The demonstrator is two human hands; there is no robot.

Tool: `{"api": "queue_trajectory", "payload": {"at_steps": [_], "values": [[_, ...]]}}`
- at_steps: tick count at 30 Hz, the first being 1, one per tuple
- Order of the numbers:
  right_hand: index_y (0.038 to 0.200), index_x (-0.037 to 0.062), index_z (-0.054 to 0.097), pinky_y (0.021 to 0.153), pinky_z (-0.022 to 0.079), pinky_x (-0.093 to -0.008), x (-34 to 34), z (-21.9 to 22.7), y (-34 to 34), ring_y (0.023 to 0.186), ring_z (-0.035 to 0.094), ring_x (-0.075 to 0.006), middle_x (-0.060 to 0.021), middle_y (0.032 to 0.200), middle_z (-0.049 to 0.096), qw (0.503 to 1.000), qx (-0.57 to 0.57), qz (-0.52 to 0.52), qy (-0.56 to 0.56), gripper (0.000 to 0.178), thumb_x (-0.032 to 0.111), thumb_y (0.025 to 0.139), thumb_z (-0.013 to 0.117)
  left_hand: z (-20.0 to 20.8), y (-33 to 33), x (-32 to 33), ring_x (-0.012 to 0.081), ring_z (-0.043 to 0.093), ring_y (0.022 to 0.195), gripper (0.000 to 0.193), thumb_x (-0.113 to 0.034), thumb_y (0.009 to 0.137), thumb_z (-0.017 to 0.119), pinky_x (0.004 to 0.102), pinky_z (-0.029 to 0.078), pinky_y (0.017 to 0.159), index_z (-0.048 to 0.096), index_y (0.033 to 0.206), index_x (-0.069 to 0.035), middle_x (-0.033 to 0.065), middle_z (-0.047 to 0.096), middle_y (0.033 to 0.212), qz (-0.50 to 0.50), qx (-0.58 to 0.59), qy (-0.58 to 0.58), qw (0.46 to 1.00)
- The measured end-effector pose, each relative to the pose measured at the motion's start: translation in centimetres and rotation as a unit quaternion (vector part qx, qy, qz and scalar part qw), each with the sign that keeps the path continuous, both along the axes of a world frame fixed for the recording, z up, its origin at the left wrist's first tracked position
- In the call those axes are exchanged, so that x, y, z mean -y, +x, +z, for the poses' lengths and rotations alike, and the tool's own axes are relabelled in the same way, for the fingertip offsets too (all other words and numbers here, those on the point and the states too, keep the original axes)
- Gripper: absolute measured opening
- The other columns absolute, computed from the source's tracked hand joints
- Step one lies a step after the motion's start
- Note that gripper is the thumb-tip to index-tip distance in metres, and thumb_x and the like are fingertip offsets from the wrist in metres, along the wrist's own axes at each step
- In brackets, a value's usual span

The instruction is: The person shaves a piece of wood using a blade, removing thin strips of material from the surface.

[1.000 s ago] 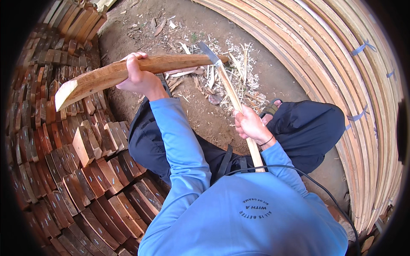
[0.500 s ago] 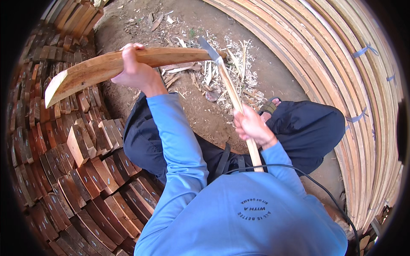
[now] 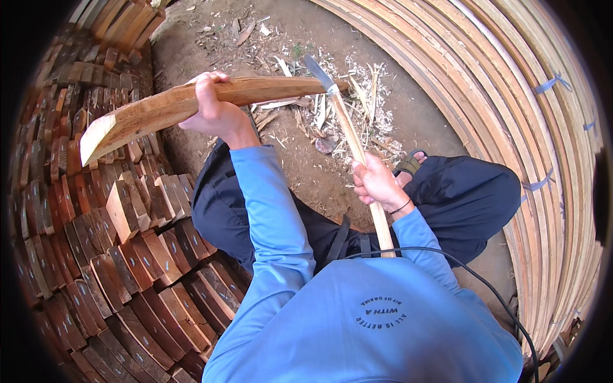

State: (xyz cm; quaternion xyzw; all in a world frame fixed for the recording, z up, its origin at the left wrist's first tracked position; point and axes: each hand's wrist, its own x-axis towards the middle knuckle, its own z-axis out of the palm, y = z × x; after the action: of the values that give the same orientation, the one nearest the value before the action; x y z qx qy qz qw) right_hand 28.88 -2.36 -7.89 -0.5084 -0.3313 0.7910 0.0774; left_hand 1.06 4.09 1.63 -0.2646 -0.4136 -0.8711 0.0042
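My left hand [image 3: 220,113] is wrapped around a thick, curved wooden plank [image 3: 156,110], which is held off the ground. Its pale cut end points left and its narrower end reaches right. The fingers of my right hand [image 3: 378,182] are closed round the pale wooden handle of a long-handled blade [image 3: 350,127]. That handle slants from my waist up to a short, dark metal blade lying across the plank's narrow end. Whether the edge bites into the wood cannot be made out.
Stacked wood blocks [image 3: 131,274] rise close on my left. Long, curved strips [image 3: 511,96], tied with blue bands, line the right side. Wood shavings [image 3: 377,118] litter the dirt floor ahead. A black cable [image 3: 472,271] crosses my shirt, and my bent legs frame the floor.
The whole scene has shifted slightly right and down in view. Both hands keep their grips, and the blade stays at the plank's narrow end.
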Motion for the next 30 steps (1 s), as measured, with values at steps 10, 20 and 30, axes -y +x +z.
{"api": "queue_trajectory", "payload": {"at_steps": [10,20,30], "values": [[0.108,0.0072,0.045,0.037,0.038,-0.0253,0.9,1.4,0.0,0.047,0.044,-0.0074,0.0009,0.070,0.045,0.998,0.023,0.020,0.048,0.010,0.017,0.108,0.045,0.7,0.7,-0.5,0.0218,0.061,0.055,0.008,0.002,0.078,0.061,0.0330,0.052,0.051,0.057,0.078,0.008,0.0161,0.062,0.069,0.048,0.016,-0.026,0.998],[0.107,0.0059,0.045,0.036,0.041,-0.0275,2.1,1.6,0.3,0.047,0.048,-0.0101,-0.0010,0.070,0.049,0.998,0.031,0.007,0.056,0.012,0.018,0.108,0.045,1.0,1.0,-1.3,0.0212,0.062,0.055,0.010,0.003,0.078,0.061,0.0336,0.053,0.050,0.055,0.078,0.011,0.0147,0.061,0.069,0.062,0.033,-0.019,0.997],[0.117,0.0093,0.046,0.036,0.035,-0.0233,0.9,1.8,1.1,0.047,0.040,-0.0056,0.0032,0.068,0.042,0.994,0.051,0.046,0.083,0.012,0.018,0.109,0.044,1.0,1.5,-1.5,0.0218,0.062,0.055,0.008,0.004,0.076,0.062,0.0337,0.054,0.051,0.056,0.074,0.009,0.0153,0.062,0.070,0.061,0.000,-0.024,0.998]]}}
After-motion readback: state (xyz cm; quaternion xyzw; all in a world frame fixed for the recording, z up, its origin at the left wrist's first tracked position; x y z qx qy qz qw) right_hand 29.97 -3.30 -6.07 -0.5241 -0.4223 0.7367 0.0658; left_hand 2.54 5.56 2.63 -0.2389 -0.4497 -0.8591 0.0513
